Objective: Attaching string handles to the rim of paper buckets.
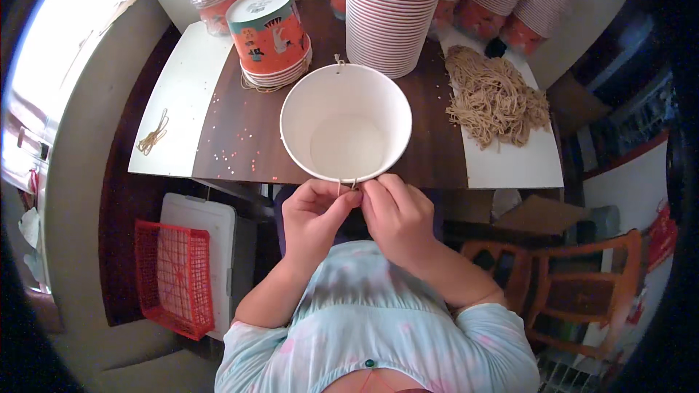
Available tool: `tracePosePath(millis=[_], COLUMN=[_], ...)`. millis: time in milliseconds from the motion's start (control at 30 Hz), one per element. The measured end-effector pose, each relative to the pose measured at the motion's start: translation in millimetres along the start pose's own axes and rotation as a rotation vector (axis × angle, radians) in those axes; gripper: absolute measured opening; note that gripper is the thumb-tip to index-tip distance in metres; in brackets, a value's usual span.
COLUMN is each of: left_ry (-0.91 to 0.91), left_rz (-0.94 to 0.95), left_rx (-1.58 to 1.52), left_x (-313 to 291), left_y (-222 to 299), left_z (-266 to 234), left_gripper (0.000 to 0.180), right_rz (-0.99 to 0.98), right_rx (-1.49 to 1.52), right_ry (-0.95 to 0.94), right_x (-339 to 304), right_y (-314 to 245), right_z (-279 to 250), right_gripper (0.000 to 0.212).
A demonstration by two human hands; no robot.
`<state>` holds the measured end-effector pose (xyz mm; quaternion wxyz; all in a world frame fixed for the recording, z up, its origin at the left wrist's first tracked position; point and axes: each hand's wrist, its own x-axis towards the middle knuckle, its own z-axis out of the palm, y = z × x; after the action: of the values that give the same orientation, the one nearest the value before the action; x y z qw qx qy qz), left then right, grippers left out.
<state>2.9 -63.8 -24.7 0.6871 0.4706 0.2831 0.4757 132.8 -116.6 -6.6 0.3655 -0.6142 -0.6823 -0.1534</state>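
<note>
A paper bucket with a white inside stands at the front of the table, its mouth tipped toward me. A thin tan cord passes through its near rim. My left hand pinches the cord just below that rim, thumb against forefinger. Close beside it, touching or nearly so, my right hand is closed with its fingertips on the same cord. The cord's ends are hidden by my fingers. On the far rim sits a small cord knot.
Upside-down orange and green buckets stand back left, with cord loops around their base. A tall bucket stack rises behind. A heap of tan cords lies right, a small cord bundle left. A red basket and wooden chair stand below.
</note>
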Motion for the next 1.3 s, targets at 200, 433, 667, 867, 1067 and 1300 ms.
tracePosePath(millis=[200,433,667,867,1067,1300], left_ry=[0.041,0.098,0.163,0.111,0.114,0.142], left_rz=[-0.097,-0.046,0.179,0.419,0.628,0.726], left_rx=[-0.173,-0.235,0.15,0.578,0.772,0.881], left_x=[3.5,2.2,2.2,6.7,9.0,11.2], left_y=[3.3,5.1,11.0,6.2,7.5,3.8], left_z=[-7.7,-11.4,-6.1,-17.4,-10.4,-12.3], left_gripper=[0.009,0.009,0.006,0.011,0.018,0.019], right_rz=[0.401,0.89,1.266,1.283,1.271,1.278], right_rx=[0.818,1.527,1.863,1.841,1.75,1.738], right_ry=[-0.133,-0.299,-0.305,-0.301,-0.227,-0.2], right_x=[6.7,6.7,6.9,4.4,7.4,8.3], right_y=[5.8,-2.3,0.0,4.9,-1.9,-3.3], right_z=[16.1,24.4,38.6,41.8,40.7,39.7], right_gripper=[0.015,0.017,0.015,0.016,0.016,0.016])
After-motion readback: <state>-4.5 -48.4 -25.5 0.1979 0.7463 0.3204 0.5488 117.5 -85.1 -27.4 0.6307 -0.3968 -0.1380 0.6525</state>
